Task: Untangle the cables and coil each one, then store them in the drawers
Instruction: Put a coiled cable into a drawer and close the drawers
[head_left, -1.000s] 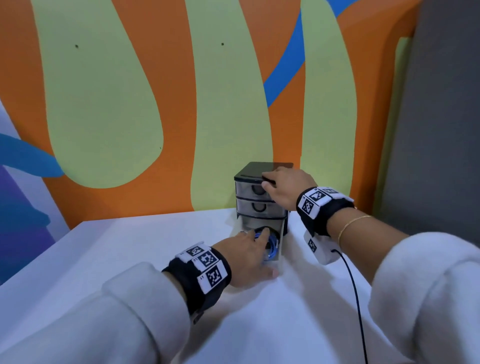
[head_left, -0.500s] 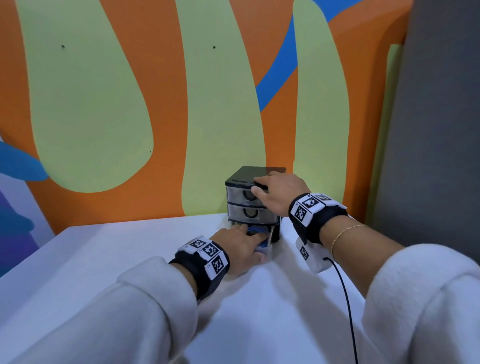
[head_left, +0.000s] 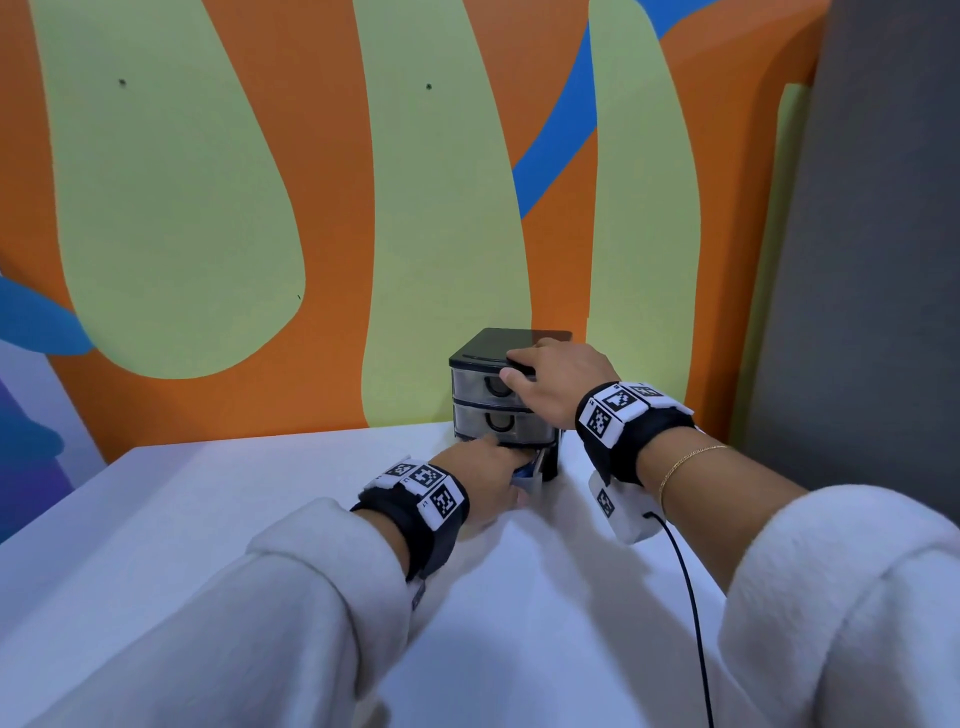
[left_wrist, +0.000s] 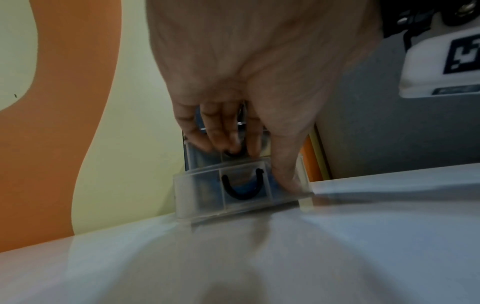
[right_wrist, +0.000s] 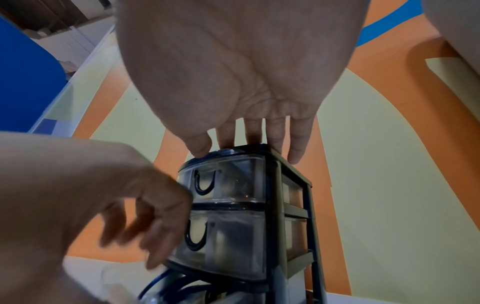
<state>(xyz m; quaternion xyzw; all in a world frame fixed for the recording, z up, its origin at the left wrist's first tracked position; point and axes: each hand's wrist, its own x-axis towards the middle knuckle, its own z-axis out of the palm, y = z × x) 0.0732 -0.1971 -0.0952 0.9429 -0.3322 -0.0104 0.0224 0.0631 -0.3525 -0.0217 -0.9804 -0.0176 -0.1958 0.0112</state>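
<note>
1. Head view had the white table (head_left: 218, 525) filling the foreground, pushed up against the orange, green and blue wall (head_left: 322, 218).
2. Standing at the table's far edge against that wall was the small drawer unit (head_left: 485, 410), black frame, three clear drawers stacked.
3. Up top, the right hand (head_left: 558, 382) lay flat on the unit's black lid, fingers straight and pressing down, curled round nothing.
4. Down low, the bottom drawer (left_wrist: 241, 191) stood pulled out from the frame, its front resting on the table and its black U-shaped handle facing the left wrist camera.
5. And the left hand (head_left: 488, 475) was right on that drawer: thumb pressed against the front at the right corner, fingers (left_wrist: 207, 131) bent down over the top edge into the drawer, gripping it.
6. Inside the drawer sat the blue cable (right_wrist: 161, 281), loops showing just under the middle drawer.
7. Smallest of all, a thin gold bracelet (head_left: 685, 462) ringed the right forearm.
</note>
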